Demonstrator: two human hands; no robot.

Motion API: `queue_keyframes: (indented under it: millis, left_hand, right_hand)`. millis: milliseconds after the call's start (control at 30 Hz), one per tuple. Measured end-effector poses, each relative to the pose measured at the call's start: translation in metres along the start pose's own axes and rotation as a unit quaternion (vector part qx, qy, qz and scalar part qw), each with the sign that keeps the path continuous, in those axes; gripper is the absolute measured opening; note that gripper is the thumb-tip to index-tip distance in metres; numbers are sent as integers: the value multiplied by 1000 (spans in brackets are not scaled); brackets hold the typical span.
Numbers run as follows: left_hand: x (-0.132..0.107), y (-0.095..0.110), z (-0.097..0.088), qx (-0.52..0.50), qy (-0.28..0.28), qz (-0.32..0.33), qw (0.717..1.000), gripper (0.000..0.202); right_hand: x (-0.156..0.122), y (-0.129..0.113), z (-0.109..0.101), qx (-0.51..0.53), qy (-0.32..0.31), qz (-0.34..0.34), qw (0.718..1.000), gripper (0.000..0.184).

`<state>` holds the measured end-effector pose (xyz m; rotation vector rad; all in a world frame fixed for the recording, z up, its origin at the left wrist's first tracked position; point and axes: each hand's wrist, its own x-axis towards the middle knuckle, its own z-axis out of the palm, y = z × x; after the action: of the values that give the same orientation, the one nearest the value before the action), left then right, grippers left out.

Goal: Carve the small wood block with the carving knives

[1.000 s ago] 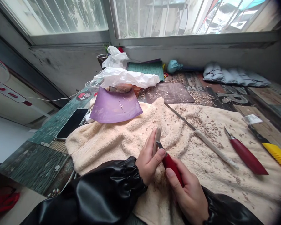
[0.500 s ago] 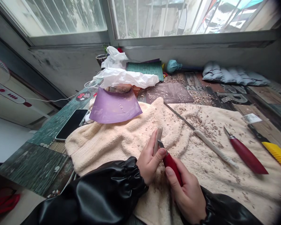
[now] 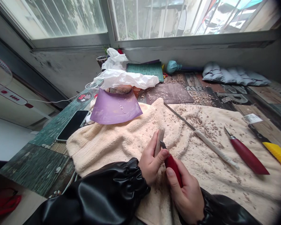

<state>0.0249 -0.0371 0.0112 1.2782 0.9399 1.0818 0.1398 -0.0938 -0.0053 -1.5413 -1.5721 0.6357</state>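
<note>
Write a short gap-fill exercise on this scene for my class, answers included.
1. The right hand holds a bladed tool whose handle is ____.
2. The left hand, gripping a pale stick, emerges from a ____ sleeve.
3. Beside the cloth, on the person's ____, lies a phone.
Missing words: red; black; left.

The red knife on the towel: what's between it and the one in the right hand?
In the head view, a thin tool's pale handle lies between the held knife and the loose knife, on the towel among scattered shavings.
</note>
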Motion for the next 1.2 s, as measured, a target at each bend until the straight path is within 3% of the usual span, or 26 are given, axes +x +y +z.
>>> queue_keyframes:
  millis: [300, 667, 1200]
  left_hand:
    - [0, 1, 3, -18, 21, -9, 1000, 54]
    - [0, 3, 6, -31, 27, -15, 999, 52]
    - [3, -1, 6, 37, 35, -23, 998, 54]
  right_hand:
    - [-4, -8, 10, 33, 50, 47, 997, 36]
    - [-4, -9, 14, 53, 61, 57, 995, 37]
    - [3, -5, 11, -19, 70, 40, 997, 37]
